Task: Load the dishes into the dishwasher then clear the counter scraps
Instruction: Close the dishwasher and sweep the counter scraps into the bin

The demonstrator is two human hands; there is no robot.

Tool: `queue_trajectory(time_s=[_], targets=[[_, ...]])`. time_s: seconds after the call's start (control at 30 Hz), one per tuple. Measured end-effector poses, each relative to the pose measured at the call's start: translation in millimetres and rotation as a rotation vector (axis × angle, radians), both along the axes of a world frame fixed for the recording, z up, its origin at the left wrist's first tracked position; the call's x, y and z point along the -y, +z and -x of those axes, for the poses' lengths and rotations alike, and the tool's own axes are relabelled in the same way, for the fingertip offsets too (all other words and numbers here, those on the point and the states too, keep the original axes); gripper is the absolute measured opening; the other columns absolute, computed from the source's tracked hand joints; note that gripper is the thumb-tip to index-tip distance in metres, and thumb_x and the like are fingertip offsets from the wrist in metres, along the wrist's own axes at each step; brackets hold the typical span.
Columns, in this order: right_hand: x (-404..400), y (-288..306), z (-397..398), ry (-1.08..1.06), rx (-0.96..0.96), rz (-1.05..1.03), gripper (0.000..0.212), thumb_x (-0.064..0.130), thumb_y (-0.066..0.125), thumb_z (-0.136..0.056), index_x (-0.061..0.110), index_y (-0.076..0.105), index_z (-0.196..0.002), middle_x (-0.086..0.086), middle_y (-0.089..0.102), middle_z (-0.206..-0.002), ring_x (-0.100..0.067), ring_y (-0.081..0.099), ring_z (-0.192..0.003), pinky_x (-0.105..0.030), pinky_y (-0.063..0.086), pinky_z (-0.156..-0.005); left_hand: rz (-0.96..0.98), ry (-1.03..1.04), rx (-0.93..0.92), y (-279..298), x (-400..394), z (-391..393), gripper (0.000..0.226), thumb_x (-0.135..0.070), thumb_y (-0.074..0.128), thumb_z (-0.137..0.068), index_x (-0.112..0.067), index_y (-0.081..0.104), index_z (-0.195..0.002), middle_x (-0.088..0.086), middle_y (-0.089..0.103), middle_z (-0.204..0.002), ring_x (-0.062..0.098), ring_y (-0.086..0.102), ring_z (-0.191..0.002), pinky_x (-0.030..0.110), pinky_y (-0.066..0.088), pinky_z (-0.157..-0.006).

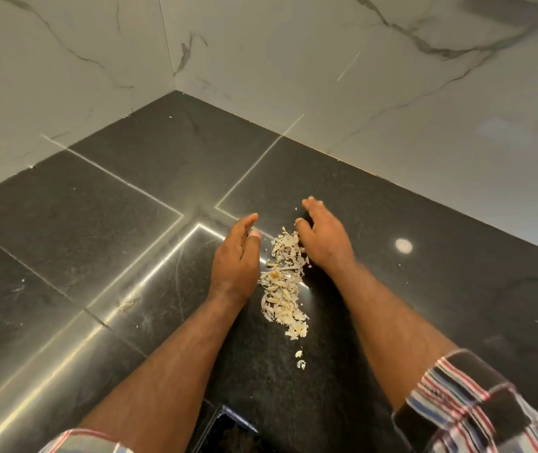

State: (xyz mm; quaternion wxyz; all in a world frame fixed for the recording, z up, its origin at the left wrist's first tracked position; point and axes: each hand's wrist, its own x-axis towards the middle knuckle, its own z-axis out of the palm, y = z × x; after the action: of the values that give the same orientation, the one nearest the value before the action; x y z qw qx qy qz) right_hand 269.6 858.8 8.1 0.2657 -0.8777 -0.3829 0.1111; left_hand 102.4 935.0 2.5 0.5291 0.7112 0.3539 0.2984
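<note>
Right hand [323,240] blurred, covers far edge of scrap pile [282,282]. Nearer than pile: dark object [228,433] and both plaid sleeves [476,410] cut by bottom edge.

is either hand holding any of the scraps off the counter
No, the left hand and right hand flank the scraps, which lie on the counter.
</note>
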Motion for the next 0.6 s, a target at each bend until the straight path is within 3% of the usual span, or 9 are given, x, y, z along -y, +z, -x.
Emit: queue_trajectory(time_s=[0.2,0.37,0.47,0.6], targets=[[-15,2,13,0.338,0.025,0.116,0.059,0.034,0.035,-0.097,0.013,0.042,-0.152,-0.005,0.034,-0.162,-0.017,0.025,-0.151,-0.038,0.017,-0.125,-0.011,0.015,-0.023,-4,-4,-1,0.047,-0.041,0.039,-0.097,-0.030,0.053,-0.140,-0.017,0.063,-0.120,0.002,0.061,-0.107,0.038,0.052,-0.097],[26,4,61,0.503,-0.021,0.074,0.052,0.024,0.046,-0.095,0.018,0.050,-0.146,-0.002,0.043,-0.157,-0.015,0.033,-0.147,-0.031,0.019,-0.123,-0.116,-0.119,-0.108,1,5,4,0.048,-0.039,0.037,-0.098,-0.028,0.053,-0.141,-0.002,0.063,-0.134,0.011,0.058,-0.121,0.034,0.047,-0.104],[48,1,77,0.551,-0.033,0.060,0.052,0.022,0.047,-0.090,0.015,0.057,-0.140,-0.004,0.049,-0.152,-0.016,0.037,-0.143,-0.038,0.023,-0.124,-0.163,-0.201,-0.149,4,17,10,0.046,-0.035,0.037,-0.099,-0.026,0.058,-0.139,-0.003,0.065,-0.132,0.009,0.058,-0.121,0.031,0.046,-0.104],[75,12,99,0.576,-0.052,0.011,0.047,0.014,0.053,-0.094,0.012,0.055,-0.142,-0.006,0.050,-0.150,-0.014,0.036,-0.138,-0.014,0.016,-0.115,-0.188,-0.245,-0.187,3,36,24,0.047,-0.036,0.036,-0.097,-0.028,0.059,-0.137,-0.004,0.066,-0.130,0.007,0.059,-0.119,0.029,0.046,-0.103]])
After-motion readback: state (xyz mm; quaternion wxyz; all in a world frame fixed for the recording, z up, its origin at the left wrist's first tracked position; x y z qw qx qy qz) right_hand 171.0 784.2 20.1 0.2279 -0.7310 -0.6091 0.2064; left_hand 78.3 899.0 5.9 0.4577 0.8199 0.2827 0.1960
